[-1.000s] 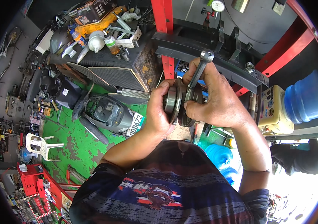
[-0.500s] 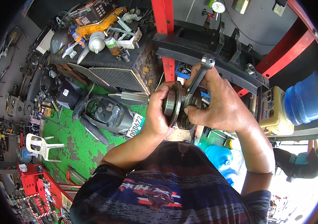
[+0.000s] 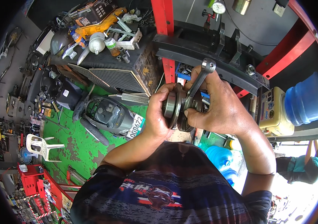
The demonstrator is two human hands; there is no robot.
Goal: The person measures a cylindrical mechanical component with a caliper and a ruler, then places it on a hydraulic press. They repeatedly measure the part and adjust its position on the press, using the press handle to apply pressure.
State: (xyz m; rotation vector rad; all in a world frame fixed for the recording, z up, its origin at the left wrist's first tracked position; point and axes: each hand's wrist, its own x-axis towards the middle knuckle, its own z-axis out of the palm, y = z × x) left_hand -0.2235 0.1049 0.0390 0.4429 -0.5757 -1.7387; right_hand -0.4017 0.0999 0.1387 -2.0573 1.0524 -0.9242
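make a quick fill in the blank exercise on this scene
The left hand and right hand grip a round dark steel crank assembly, whose ridged silver shaft points toward the picture's ____ edge.
The slim grey metal rod with a ringed end is nearer the ____ hand.
The white plastic armchair stands on a worn floor painted ____.
The black steel crossbeam runs between metal uprights painted ____.

Missing words: left; right; green; red

To your left a dark cabinet (image 3: 105,60), small metal cylinders (image 3: 124,57) near its front right corner, a white tray (image 3: 133,43) by its right edge, green floor (image 3: 69,143) bearing a white chair (image 3: 43,149) and grey scooter (image 3: 108,112)
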